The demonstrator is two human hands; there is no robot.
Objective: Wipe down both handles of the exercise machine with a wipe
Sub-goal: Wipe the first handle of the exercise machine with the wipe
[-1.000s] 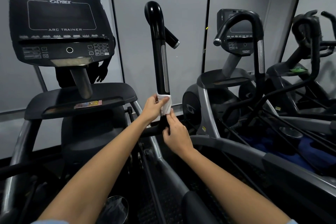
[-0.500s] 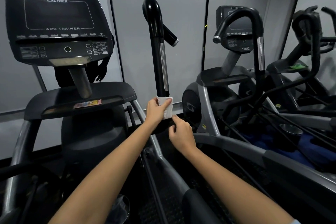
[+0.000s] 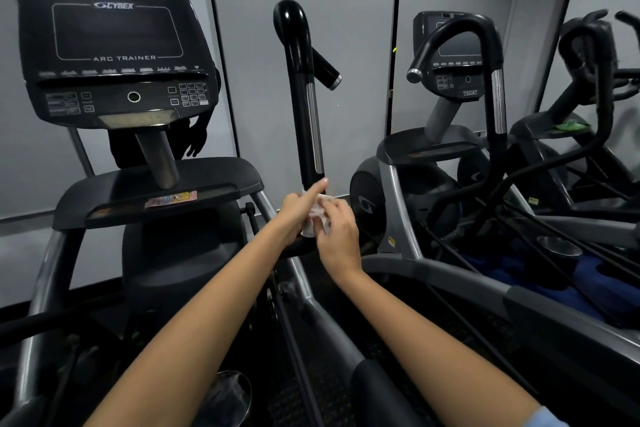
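grey gym wall (image 3: 346,28) behind; both hands' grip pinches wipe (image 3: 317,215) beside handle (image 3: 304,107): left hand (image 3: 298,210), right hand (image 3: 337,232).

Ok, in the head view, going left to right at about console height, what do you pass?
Arc Trainer console → upright black handle → neighbouring machine's curved handle → far-right machine's handles.

The near console (image 3: 114,55) reads "CYBEX" and "ARC TRAINER"; the neighbouring console (image 3: 457,59) reads "750AT".
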